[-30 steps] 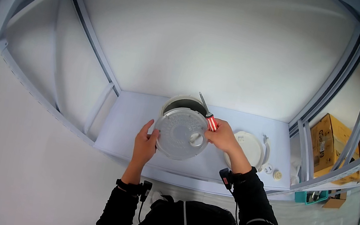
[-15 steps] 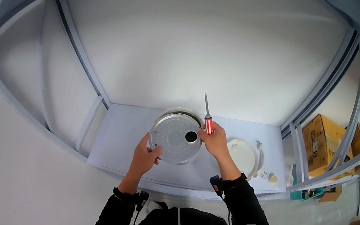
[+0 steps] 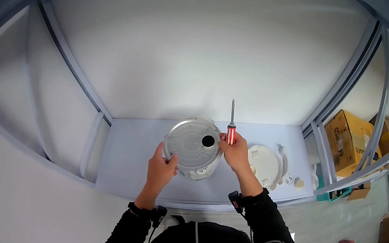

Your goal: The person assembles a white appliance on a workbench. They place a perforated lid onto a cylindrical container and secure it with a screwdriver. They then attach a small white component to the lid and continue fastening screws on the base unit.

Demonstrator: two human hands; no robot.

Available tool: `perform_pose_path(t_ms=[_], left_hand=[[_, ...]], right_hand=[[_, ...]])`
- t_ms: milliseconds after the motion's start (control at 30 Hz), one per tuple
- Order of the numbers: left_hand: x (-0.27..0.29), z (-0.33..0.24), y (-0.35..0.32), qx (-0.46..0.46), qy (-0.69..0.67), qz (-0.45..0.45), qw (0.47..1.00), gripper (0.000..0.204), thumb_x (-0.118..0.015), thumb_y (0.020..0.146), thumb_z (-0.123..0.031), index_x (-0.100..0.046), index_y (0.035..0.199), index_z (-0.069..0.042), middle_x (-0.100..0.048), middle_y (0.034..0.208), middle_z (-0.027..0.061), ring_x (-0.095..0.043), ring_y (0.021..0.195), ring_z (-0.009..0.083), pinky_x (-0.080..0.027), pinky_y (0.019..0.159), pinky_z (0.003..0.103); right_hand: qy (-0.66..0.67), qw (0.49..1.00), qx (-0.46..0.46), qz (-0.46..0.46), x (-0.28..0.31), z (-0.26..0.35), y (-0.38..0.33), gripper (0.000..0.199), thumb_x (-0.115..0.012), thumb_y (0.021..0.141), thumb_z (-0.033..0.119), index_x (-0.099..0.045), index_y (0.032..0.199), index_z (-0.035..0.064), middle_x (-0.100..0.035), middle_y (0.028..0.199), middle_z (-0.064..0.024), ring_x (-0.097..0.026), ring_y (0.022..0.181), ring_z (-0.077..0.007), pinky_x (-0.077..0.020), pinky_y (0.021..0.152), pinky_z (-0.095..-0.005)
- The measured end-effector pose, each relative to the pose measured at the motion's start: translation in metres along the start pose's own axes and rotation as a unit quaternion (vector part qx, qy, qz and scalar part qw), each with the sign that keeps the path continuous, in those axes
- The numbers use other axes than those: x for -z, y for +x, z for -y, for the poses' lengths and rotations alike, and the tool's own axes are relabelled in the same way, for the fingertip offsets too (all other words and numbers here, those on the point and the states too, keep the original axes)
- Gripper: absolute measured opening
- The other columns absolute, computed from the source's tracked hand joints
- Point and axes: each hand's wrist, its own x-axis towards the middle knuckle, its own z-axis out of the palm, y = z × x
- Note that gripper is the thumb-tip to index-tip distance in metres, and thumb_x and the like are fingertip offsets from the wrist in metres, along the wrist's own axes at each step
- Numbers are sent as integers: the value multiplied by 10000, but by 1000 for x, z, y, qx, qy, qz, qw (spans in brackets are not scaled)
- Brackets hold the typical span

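The right hand (image 3: 237, 152) is closed around a screwdriver (image 3: 230, 127), shaft pointing up, and rests against the right rim of a round metal disc (image 3: 194, 145). The left hand (image 3: 162, 168) clasps the disc's lower left edge, thumb on its face. The disc is tilted above the pale table (image 3: 131, 157). A white lid (image 3: 263, 166) lies just right.

Single head-worn fisheye, looking down and forward from close above the desk (image 3: 135, 163); far wall fills the upper frame.
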Motion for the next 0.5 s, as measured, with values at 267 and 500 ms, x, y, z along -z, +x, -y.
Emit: perform_pose_path(t_ms=[267,500], left_hand=[[4,10,4,-95,91,41,990,612,-746,990,-231,-496,1493,14,-752,780,85,-670,602,129,-555,603,292],[9,11,11,-81,131,62,986,904,-784,938,-309,-335,1576,148,-762,773,110,-734,685,220,-575,694,331]], right_hand=[[-39,999,10,-26,-2,3,11,149,-715,840,106,-698,966,28,-716,836,-82,-677,782,-197,-536,761,-351],[-140,989,25,-44,-4,9,7,163,-719,844,154,-709,962,42,-725,812,-149,-706,764,-308,-551,734,-405]])
